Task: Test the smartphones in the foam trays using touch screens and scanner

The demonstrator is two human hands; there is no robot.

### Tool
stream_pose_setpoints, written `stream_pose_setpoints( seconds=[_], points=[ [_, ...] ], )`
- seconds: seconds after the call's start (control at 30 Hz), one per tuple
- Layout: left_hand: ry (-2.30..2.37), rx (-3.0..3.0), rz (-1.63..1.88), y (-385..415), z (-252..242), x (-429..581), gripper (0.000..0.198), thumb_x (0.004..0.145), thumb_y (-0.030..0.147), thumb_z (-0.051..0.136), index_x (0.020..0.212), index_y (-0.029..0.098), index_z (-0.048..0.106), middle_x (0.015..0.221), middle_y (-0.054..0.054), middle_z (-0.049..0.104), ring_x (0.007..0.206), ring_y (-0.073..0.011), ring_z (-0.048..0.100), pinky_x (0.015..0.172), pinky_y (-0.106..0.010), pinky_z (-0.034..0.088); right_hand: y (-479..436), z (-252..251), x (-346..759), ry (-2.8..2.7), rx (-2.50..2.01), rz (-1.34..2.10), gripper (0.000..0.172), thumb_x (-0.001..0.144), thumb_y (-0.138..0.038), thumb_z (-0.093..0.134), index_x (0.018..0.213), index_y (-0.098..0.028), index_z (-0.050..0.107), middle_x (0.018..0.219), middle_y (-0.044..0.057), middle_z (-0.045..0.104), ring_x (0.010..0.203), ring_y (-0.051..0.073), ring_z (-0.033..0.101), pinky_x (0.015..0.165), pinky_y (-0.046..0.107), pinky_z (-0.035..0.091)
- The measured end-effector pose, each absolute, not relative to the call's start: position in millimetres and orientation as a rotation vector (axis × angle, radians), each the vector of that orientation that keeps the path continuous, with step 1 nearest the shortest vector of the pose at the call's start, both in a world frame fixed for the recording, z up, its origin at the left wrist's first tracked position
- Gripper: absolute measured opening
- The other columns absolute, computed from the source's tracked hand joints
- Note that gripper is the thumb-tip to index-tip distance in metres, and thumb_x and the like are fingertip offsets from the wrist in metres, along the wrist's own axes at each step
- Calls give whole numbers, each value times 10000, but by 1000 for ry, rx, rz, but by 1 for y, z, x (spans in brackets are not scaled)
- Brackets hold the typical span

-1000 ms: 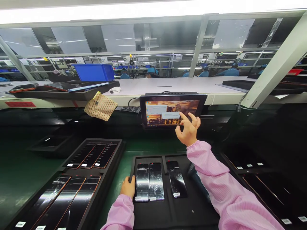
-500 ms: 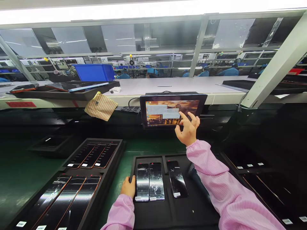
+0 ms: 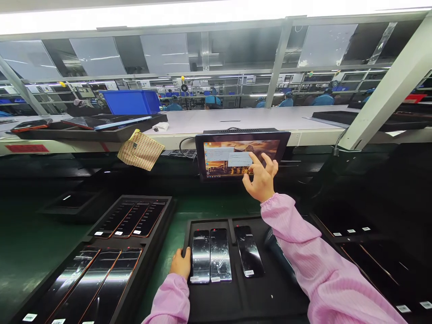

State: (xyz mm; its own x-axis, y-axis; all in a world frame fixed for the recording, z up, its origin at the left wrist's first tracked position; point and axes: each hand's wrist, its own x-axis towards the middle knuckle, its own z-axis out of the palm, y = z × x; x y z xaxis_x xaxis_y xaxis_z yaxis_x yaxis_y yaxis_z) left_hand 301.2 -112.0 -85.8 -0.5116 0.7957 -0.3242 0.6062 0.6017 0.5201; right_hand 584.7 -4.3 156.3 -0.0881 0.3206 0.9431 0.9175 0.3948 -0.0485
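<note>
My right hand (image 3: 260, 180) reaches up to a small touchscreen monitor (image 3: 232, 155), index finger extended onto a window on the display, other fingers loosely spread. My left hand (image 3: 180, 263) rests curled on the left edge of a black tray (image 3: 216, 297), beside the leftmost of three glossy phone panels (image 3: 200, 256) that lie in it. Both arms wear pink sleeves.
Black trays with more phone panels lie at the left (image 3: 101, 265) and right (image 3: 371, 256) on the green belt. A dotted yellow cloth (image 3: 140, 150) hangs from the white shelf (image 3: 236, 119), which carries a blue bin (image 3: 130, 101). A slanted white post (image 3: 381, 90) stands right. Workers sit far behind.
My right hand has shifted slightly left and up across the screen, and the window on the display has changed. My left hand has stayed put.
</note>
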Motion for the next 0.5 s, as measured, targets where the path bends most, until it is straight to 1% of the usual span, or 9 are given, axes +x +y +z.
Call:
stream_pose_setpoints(
  seconds=[0.17, 0.33, 0.5],
  points=[
    [2284, 1108, 457, -112, -86, 301, 544, 799, 508, 319, 1136, 134, 527, 1147, -174, 585, 1085, -271, 543, 903, -354, 408, -7, 155, 585, -1627, -1109, -734, 110, 685, -199, 506, 730, -214, 406, 1204, 82, 571, 1196, 291, 379, 967, 565, 236],
    [2271, 1109, 444, -112, -86, 301, 575, 804, 504, 296, 1167, 109, 502, 1169, -195, 561, 1085, -279, 537, 920, -364, 394, -8, 144, 588, -1559, -1095, -751, 118, 672, -194, 501, 682, -218, 386, 1117, 72, 623, 1138, 278, 448, 972, 531, 262],
    [2272, 1109, 446, -112, -86, 301, 578, 800, 510, 307, 1168, 111, 504, 1164, -190, 566, 1093, -281, 532, 923, -361, 394, -7, 140, 589, -1551, -1057, -793, 140, 674, -178, 520, 707, -217, 389, 1102, 69, 633, 1130, 262, 448, 970, 521, 268]
  ],
)
